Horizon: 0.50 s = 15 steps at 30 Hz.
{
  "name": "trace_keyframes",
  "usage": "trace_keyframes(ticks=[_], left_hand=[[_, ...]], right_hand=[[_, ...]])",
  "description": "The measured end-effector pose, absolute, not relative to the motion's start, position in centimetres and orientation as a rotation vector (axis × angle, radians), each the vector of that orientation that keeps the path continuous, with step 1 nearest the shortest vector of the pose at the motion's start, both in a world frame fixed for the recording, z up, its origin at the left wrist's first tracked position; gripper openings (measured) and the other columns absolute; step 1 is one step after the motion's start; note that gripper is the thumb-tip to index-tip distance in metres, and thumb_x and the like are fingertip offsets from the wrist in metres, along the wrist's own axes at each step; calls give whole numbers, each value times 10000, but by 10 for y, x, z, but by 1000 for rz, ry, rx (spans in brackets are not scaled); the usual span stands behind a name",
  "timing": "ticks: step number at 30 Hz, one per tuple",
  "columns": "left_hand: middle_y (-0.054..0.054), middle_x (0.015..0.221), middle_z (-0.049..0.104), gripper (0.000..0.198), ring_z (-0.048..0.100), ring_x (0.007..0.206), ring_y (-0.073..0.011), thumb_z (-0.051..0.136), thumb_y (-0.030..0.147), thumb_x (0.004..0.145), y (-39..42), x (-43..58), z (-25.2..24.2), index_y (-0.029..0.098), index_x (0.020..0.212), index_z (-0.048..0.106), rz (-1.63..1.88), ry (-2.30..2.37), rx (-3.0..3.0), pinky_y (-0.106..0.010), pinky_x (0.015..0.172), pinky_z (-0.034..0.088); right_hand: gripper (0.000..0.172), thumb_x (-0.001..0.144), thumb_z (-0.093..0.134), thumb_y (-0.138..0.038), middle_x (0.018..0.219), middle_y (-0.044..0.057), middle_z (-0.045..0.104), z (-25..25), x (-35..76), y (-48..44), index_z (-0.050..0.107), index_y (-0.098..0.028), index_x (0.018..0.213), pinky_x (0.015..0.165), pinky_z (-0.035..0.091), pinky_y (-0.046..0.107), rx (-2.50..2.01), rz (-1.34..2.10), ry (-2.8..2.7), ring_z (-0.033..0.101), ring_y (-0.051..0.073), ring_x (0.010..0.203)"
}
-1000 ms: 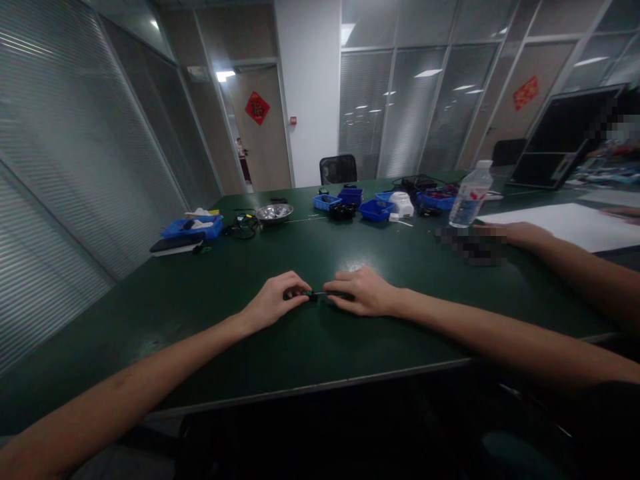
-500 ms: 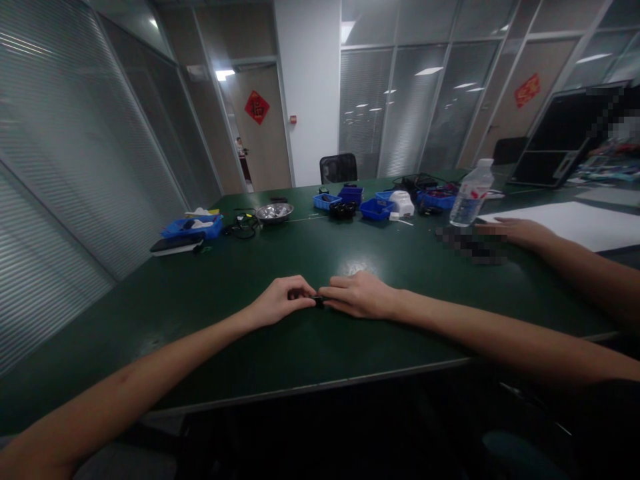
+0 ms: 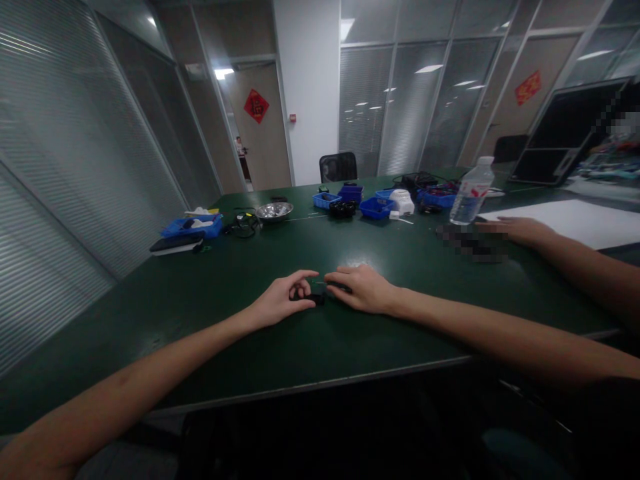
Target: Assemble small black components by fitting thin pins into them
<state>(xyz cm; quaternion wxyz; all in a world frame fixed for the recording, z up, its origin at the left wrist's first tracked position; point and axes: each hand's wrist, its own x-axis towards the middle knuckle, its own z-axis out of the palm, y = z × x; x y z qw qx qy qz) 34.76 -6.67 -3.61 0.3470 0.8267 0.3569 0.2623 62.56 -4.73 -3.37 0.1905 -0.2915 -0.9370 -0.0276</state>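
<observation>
Both my hands rest close together on the dark green table (image 3: pixel 225 280), near its front edge. My left hand (image 3: pixel 283 301) pinches a small black part (image 3: pixel 311 299) between thumb and fingers, with the index finger stretched forward. My right hand (image 3: pixel 361 289) lies just right of it, fingers curled over a thin dark piece (image 3: pixel 336 287) that points toward the left hand. The two pieces are small and dim; I cannot tell whether they touch.
Several blue bins (image 3: pixel 376 209), a metal bowl (image 3: pixel 274 211), black cables (image 3: pixel 243 224) and a white device (image 3: pixel 403 202) stand at the far side. A water bottle (image 3: pixel 470 192) and a white sheet (image 3: pixel 575 223) lie right, where another person's hand (image 3: pixel 520 230) rests. A blue tray (image 3: pixel 193 227) sits far left.
My hands closed together half a second ago and have now drawn slightly apart. My left index finger has stretched out. The other person's hand has hardly moved.
</observation>
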Motion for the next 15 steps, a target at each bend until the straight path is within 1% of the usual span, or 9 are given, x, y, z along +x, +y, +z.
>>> trace_keyframes(ticks=[2, 3, 5, 7, 9, 11, 15], left_hand=[[-31, 1028, 665, 694, 625, 895, -172, 775, 314, 911, -67, 347, -36, 223, 1539, 494, 688, 922, 2142, -299, 786, 483], [-32, 1027, 666, 686, 627, 893, -173, 775, 320, 911, -68, 348, -35, 223, 1532, 499, 689, 925, 2147, -299, 783, 485], [-42, 1026, 672, 562, 631, 890, -180, 766, 334, 920, -71, 349, -32, 207, 1437, 584, 678, 945, 2180, -300, 772, 487], [-60, 1036, 682, 361, 636, 908, -194, 743, 329, 936, -74, 350, -29, 186, 1262, 686, 668, 972, 2247, -308, 779, 493], [-75, 1063, 689, 218, 637, 950, -211, 718, 303, 949, -76, 350, -27, 178, 1127, 729, 686, 1000, 2333, -329, 823, 504], [-84, 1095, 690, 169, 632, 1002, -230, 696, 278, 955, -76, 348, -27, 181, 1087, 735, 722, 1027, 2408, -361, 886, 513], [-104, 1182, 678, 170, 611, 1109, -266, 660, 262, 964, -72, 339, -26, 186, 1102, 726, 726, 1072, 2512, -435, 998, 513]], right_hand=[[360, 1078, 507, -390, 1025, 93, 736, -34, 625, -45, 700, -186, 1303, 688, 418, 293, -892, -27, -2603, 651, 181, 798], [355, 1074, 513, -385, 1035, 95, 745, -34, 625, -44, 708, -188, 1296, 701, 430, 298, -919, -2, -2595, 661, 187, 810], [351, 1071, 516, -380, 1068, 102, 759, -34, 625, -42, 722, -193, 1284, 732, 453, 309, -961, 32, -2581, 682, 201, 843], [353, 1068, 517, -385, 1102, 107, 767, -33, 625, -41, 731, -195, 1274, 764, 473, 321, -991, 44, -2572, 700, 217, 885], [353, 1064, 524, -392, 1117, 110, 772, -33, 625, -40, 738, -195, 1263, 791, 487, 331, -1017, 48, -2558, 710, 231, 920], [351, 1060, 531, -395, 1121, 111, 776, -34, 626, -39, 742, -198, 1260, 806, 496, 338, -1032, 57, -2550, 715, 239, 935], [349, 1058, 533, -395, 1120, 106, 779, -35, 626, -37, 748, -204, 1254, 802, 501, 337, -1022, 77, -2556, 716, 234, 924]])
